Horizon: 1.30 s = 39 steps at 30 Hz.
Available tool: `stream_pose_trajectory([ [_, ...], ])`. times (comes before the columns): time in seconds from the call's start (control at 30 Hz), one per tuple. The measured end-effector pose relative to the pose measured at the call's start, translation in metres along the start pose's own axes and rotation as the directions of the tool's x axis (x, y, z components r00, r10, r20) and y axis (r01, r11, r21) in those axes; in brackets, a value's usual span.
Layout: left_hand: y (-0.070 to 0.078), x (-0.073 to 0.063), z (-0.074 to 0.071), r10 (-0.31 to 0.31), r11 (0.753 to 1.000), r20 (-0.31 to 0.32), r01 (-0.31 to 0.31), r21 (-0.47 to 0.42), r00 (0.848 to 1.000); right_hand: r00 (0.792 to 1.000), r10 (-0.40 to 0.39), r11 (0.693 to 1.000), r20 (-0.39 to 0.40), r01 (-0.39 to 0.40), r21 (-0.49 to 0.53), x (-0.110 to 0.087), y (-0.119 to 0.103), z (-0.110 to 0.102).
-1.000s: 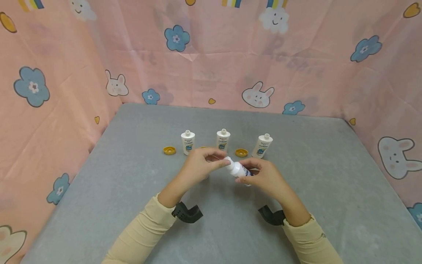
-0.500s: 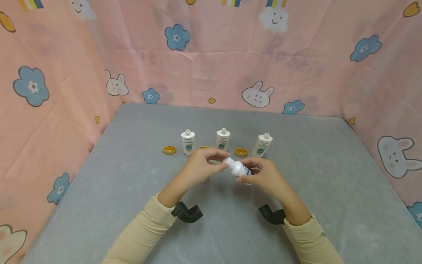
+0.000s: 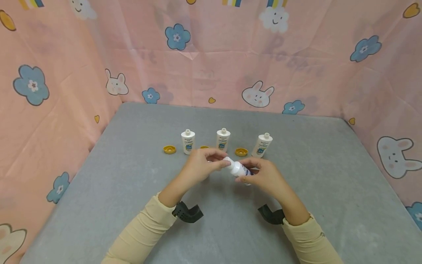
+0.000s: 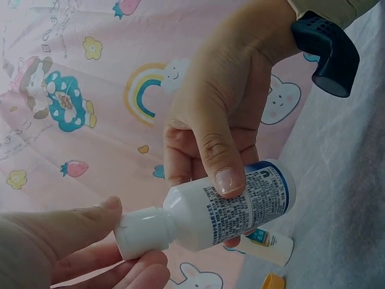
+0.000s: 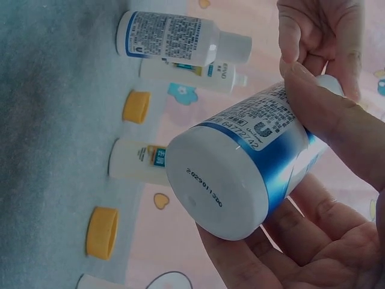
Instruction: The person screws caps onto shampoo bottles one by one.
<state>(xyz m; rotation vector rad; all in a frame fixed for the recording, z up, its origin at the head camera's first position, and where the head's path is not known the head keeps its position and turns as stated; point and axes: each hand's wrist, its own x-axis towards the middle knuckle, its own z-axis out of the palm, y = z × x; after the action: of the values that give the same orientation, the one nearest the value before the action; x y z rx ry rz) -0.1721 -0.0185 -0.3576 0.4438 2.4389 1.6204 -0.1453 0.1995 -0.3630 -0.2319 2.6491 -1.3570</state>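
Observation:
Over the middle of the table, my right hand point(image 3: 265, 178) grips a small white bottle point(image 4: 240, 205) with a blue band and dense printed text. The bottle is tilted, its neck end up and toward the left, and its stamped base faces the right wrist camera. My left hand point(image 3: 197, 167) pinches the bottle's white cap point(image 4: 141, 233) between thumb and fingers. The cap sits on the neck. A similar capped bottle point(image 5: 165, 37) stands on the table, mostly hidden behind my left hand in the head view.
Behind the hands stand three cream bottles, the left one point(image 3: 188, 142), the middle one point(image 3: 223, 139) and the right one point(image 3: 262, 145), with bare necks. Yellow caps lie near them: one at left point(image 3: 169, 149), one at right point(image 3: 241, 151), one partly covered. Pink printed cloth point(image 3: 211, 66) encloses the grey table point(image 3: 132, 146).
My left fingers shift slightly on the cap, back toward the left and then right again. The right hand and the bottle stay nearly in place.

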Motion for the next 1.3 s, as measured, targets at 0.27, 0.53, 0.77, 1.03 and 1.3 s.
stream_pose_trajectory([
  [0.27,0.0012,-0.0018,-0.0005,0.006,0.999,0.025,-0.007,0.037,1.0,1.0,-0.006,1.0,0.004,0.006,0.005,0.0002,0.0009,-0.0002],
  [0.53,0.0007,-0.0022,-0.0015,0.004,0.999,0.034,-0.003,-0.036,0.999,1.0,0.012,1.0,0.007,-0.012,0.023,0.0003,0.0011,-0.0009],
  [0.77,0.0006,-0.0009,-0.0001,-0.01,1.0,-0.009,0.01,-0.013,1.0,1.0,0.009,1.0,0.006,-0.009,0.011,0.0006,0.0002,-0.0005],
  [1.03,0.0006,-0.0028,0.0001,0.037,0.999,0.029,-0.037,0.001,0.999,1.0,0.005,1.0,0.006,-0.005,0.016,0.0007,0.0007,-0.0005],
  [1.3,0.0021,-0.0029,-0.0013,0.002,0.998,0.015,-0.001,-0.066,1.0,1.0,0.006,1.0,0.003,-0.006,0.019,0.0003,0.0014,-0.0014],
])
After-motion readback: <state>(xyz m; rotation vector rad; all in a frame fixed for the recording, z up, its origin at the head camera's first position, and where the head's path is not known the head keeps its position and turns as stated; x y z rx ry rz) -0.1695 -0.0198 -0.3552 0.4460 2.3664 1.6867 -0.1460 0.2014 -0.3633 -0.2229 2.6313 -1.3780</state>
